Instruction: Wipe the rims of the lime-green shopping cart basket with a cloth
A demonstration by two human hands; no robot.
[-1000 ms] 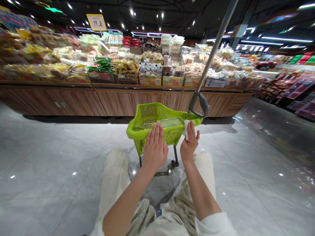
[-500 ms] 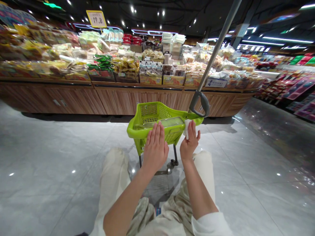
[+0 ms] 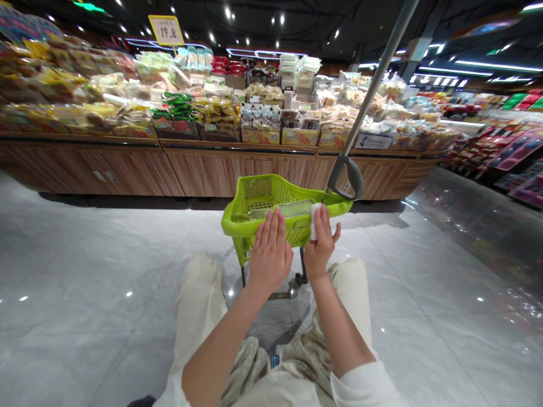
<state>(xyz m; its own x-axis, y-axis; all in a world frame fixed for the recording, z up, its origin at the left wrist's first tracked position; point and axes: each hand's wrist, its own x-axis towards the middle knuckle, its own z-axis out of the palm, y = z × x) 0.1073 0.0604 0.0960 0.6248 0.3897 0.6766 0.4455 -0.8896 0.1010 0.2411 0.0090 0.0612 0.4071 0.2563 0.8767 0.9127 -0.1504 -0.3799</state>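
A green shopping cart basket (image 3: pixel 237 228) with perforated walls stands in front of my knees. Along its near side runs a clear plastic panel (image 3: pixel 297 208). My left hand (image 3: pixel 270 254) lies flat against this near rim, fingers stretched out and holding nothing. To its right, my right hand (image 3: pixel 320 249) presses a folded white cloth (image 3: pixel 314 221) against the right part of the panel. Whether the cloth is fabric or paper tissue is hard to tell. The palm side of each hand is hidden.
A metal pole (image 3: pixel 375 85) with a grey loop handle (image 3: pixel 353 178) rises at the cart's right end. Beyond the cart stands a wooden display counter (image 3: pixel 203 169) stacked with packaged food. A price sign (image 3: pixel 166 30) stands above the goods. Grey tiles (image 3: pixel 106 254) cover the floor.
My right hand has slid left along the near rim with the white cloth, closer to my left hand. The left hand stays nearly in place on the rim.
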